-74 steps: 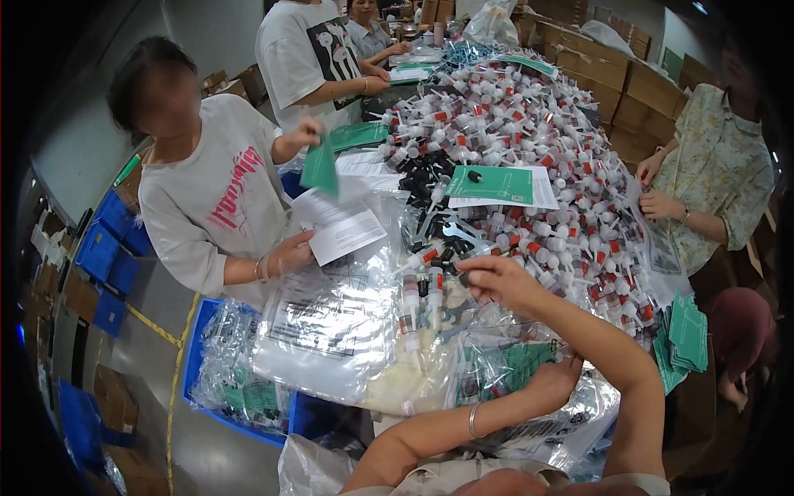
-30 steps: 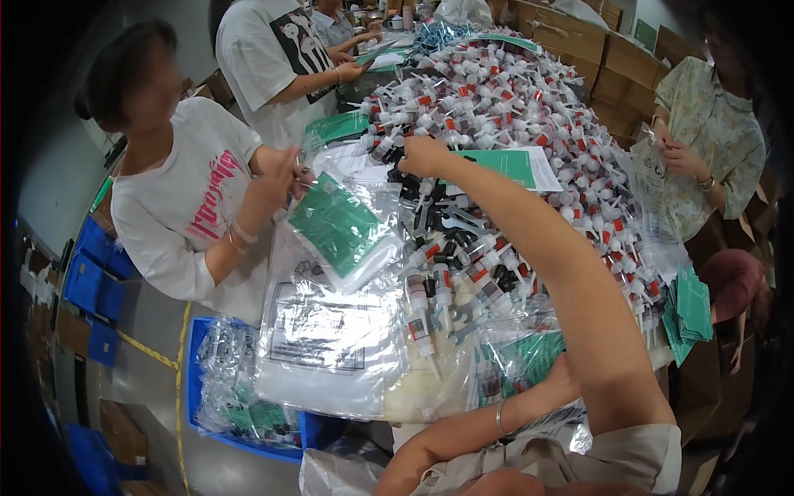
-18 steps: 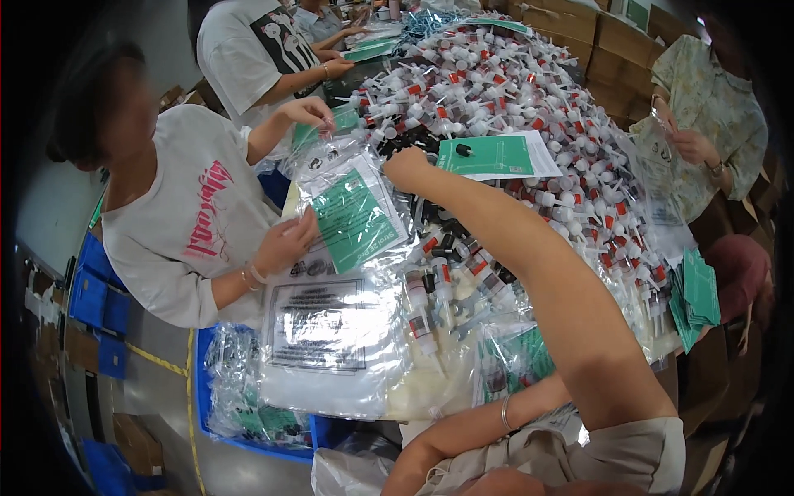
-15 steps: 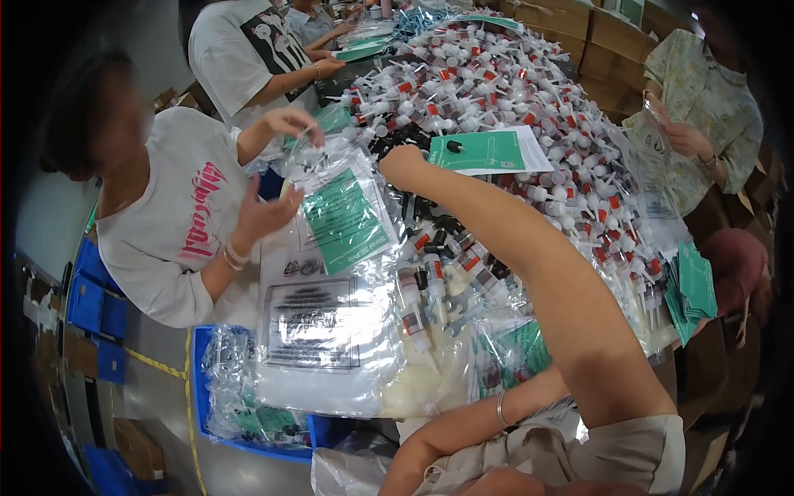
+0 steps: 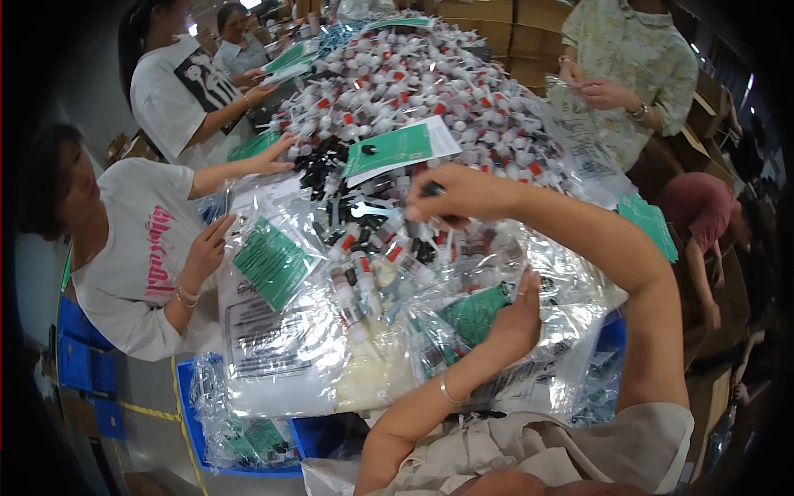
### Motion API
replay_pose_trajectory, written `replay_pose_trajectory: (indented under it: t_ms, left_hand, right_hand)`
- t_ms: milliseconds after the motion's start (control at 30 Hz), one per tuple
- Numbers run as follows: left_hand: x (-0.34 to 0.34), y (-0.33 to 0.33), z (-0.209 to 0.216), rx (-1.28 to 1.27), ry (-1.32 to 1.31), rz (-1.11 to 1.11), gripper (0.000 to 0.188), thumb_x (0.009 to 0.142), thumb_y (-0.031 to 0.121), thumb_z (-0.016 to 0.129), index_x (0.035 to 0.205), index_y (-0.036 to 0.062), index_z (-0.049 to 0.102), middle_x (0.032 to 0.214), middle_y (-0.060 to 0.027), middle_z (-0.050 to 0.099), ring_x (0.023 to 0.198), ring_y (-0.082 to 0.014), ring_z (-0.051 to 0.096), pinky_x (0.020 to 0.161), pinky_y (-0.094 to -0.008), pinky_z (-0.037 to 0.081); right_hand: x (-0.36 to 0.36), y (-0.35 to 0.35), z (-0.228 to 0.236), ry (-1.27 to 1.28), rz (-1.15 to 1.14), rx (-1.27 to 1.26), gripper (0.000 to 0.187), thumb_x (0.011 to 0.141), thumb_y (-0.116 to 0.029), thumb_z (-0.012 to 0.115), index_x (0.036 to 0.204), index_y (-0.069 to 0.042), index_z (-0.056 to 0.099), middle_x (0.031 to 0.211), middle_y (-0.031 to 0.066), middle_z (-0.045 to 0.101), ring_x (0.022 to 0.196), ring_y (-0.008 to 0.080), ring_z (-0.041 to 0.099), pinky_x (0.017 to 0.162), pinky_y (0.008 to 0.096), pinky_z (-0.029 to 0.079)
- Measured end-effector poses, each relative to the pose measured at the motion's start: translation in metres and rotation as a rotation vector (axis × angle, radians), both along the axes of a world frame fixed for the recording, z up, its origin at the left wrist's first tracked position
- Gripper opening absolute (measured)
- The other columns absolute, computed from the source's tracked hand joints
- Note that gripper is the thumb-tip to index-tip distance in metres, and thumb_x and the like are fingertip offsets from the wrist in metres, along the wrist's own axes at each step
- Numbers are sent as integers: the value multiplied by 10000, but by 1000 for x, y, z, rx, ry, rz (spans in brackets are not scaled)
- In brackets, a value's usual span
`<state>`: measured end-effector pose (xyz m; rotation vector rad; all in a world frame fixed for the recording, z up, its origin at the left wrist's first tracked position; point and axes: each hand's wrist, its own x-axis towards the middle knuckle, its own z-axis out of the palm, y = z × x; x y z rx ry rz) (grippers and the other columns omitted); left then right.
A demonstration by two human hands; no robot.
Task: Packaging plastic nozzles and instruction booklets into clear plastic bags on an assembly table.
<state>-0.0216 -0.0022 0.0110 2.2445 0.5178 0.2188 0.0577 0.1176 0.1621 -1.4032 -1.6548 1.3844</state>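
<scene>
My right hand [image 5: 451,195] is raised above the near side of the pile, its fingers closed round a small black piece [image 5: 432,189]. Stretched out along a clear plastic bag [image 5: 420,322], my left hand [image 5: 514,322] lies with its fingers extended. A green leaflet [image 5: 475,314] shows inside that bag, beside several small bottles. Left of my right hand lies a small open-ended spanner [image 5: 372,210]. Black parts [image 5: 324,169] are heaped beyond it. Small bottles with red bands [image 5: 364,273] lie loose nearer to me.
A large pile of white-nozzled bottles [image 5: 397,83] covers the far table, with a green leaflet [image 5: 393,150] on it. At left, a co-worker's hand [image 5: 207,252] is beside another bag with a leaflet [image 5: 273,263]. Blue crates [image 5: 186,413] of filled bags stand below. More people work around the table.
My right hand has come back from the black parts with a small black piece. My left hand now shows on the bag. The left co-worker's hand has reached toward the pile. The view has shifted.
</scene>
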Motion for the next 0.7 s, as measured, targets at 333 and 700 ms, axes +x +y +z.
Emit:
replay_pose_trajectory:
  t_ms: [333, 700]
  left_hand:
    - [-22, 2, 46, 92, -376, 73, 704, 765, -25, 446, 1390, -73, 126, 1392, -328, 236, 1242, -453, 342, 988, -430, 366]
    - [-53, 3, 110, 111, -305, 153, 669, 785, -67, 404, 1418, 84, 247, 1333, -257, 407, 616, -192, 581, 591, -292, 474]
  right_hand:
    - [89, -177, -34, 35, -346, -257, 239, 831, -163, 647, 915, 41, 556, 729, 79, 583, 571, 127, 586, 456, 262, 503]
    - [26, -120, -71, -120, 289, -30, 171, 844, -84, 548, 963, 28, 596, 872, 134, 638, 675, 200, 655, 536, 281, 561]
